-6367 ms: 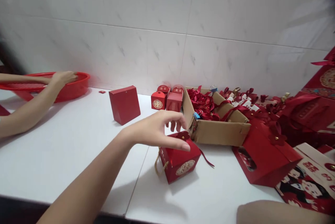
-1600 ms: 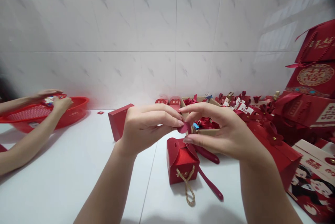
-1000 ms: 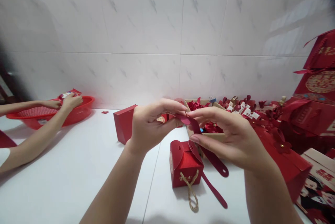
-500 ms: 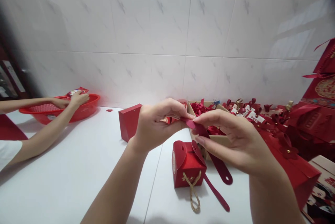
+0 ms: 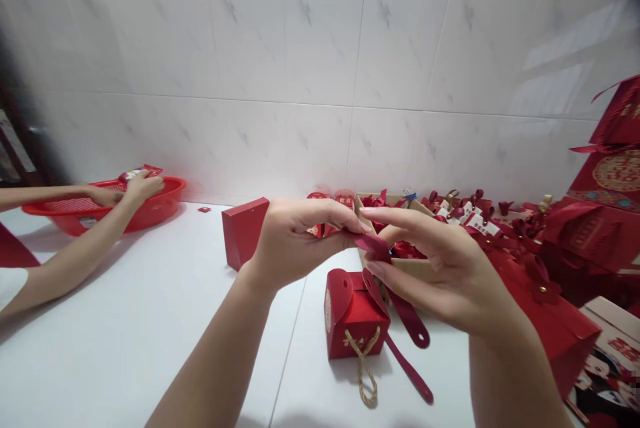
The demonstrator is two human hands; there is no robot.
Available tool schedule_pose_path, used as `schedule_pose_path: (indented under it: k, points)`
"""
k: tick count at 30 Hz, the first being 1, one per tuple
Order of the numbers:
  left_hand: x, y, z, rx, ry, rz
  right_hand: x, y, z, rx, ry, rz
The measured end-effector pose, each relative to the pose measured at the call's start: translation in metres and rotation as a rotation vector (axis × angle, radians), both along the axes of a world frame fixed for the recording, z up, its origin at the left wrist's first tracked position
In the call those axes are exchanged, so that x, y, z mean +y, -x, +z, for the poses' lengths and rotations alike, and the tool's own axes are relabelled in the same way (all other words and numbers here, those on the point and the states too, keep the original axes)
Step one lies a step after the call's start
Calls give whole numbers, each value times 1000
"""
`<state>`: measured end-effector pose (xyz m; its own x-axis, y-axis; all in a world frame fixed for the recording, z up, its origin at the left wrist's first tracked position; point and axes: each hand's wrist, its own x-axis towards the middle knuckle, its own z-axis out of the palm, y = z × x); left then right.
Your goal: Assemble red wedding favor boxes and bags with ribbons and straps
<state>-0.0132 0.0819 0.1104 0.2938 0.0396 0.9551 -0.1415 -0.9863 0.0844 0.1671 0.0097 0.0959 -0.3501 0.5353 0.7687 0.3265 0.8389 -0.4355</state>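
Between thumb and forefinger, my left hand (image 5: 300, 231) pinches one end of a dark red strap (image 5: 407, 315). My right hand (image 5: 440, 268) has its thumb against the strap, its forefinger stretched toward my left fingertips; the other fingers curl behind the strap. The strap's free end hangs down to the right, rounded and with a small hole. Below my hands stands a small red gift box (image 5: 357, 321) with rounded flaps, a twisted gold cord loop at its front. Beside it on the table lies a second, thinner dark red strip (image 5: 413, 371).
A plain red box (image 5: 244, 231) stands left of my hands. Behind them is a carton (image 5: 417, 268) of red ribbon pieces. Red gift bags (image 5: 585, 235) and boxes crowd the right. At left, another person's hands (image 5: 143, 188) hold a packet over a red plastic basket (image 5: 150, 211).
My right forefinger has lifted from the strap and straightened toward my left fingertips. The strap's hanging end has shifted slightly left. The whole view has moved a little.
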Motion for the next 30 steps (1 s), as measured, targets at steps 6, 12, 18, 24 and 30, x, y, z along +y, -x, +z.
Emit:
schedule_pose_path:
  k: [6,12,18,24,30]
  points:
    - [0,0,0,53,112,-83,0,2,4,-27,-51,-11]
    - [-3,-2,0,93,148,-177,2,4,-1,17,-92,-18]
    - [-3,-5,0,103,103,-157,-4,1,1,27,-44,-23]
    - [-1,-5,0,103,69,-124,-9,-5,5,-14,-60,-132]
    - [-2,-4,2,108,29,-75,-11,-6,7,-38,-57,-153]
